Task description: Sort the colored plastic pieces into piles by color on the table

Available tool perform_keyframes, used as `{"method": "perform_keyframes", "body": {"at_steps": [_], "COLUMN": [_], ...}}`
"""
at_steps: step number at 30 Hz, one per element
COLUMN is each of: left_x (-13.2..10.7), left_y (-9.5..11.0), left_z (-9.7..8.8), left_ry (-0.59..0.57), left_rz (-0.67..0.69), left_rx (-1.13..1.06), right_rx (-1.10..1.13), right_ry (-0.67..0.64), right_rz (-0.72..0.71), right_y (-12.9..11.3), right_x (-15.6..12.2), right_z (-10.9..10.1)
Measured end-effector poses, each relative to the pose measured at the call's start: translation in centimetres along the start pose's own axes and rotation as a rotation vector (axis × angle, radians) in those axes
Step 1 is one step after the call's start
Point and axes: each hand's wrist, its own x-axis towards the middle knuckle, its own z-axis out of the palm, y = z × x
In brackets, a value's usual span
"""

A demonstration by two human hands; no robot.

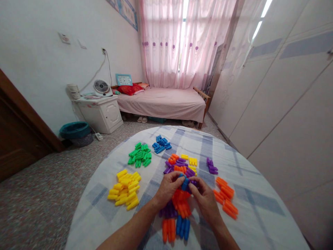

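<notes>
My left hand point(168, 187) is closed, its fingertips pinching a blue plastic building block point(185, 184) made of joined rounded tubes. Close against it, my right hand point(205, 198) is closed on a purple building block point(193, 183), partly hidden by the fingers. The two blocks touch or nearly touch; I cannot tell if they are joined. Beneath my hands lie orange blocks point(181, 203) and purple blocks point(169, 210). Nearer to me are an orange block point(169, 230) and a blue block point(182, 227). Just beyond my hands is a mixed pile of purple, orange and yellow blocks point(193, 161).
Around the cloth-covered round table point(255, 222) lie a yellow pile point(125, 189), a green pile point(139, 154), a blue pile point(161, 144), purple blocks point(212, 166) and an orange pile point(225, 197). Behind stand a bed point(166, 100), a cabinet point(101, 113) and a bin point(75, 131).
</notes>
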Motion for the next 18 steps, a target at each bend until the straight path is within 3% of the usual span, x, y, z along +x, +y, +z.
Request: {"method": "perform_keyframes", "body": {"at_steps": [7,12,14,18], "left_x": [-0.1,-0.3,-0.1,0.4], "left_y": [-0.2,-0.1,-0.1,0.0], "left_z": [-0.1,0.1,0.1,-0.3], "left_ry": [-0.047,-0.048,0.015,0.131], "left_rz": [0.045,0.081,0.042,-0.029], "left_rx": [0.172,0.269,0.161,-0.036], "right_rx": [0.065,-0.037,-0.079,-0.095], "right_ry": [0.094,0.280,0.238,0.024], "right_rz": [0.003,0.007,0.000,-0.021], "right_y": [0.7,1.1,1.1,0.5], "right_x": [0.3,0.7,0.6,0.0], "right_z": [0.3,-1.6,-2.2,-2.0]}}
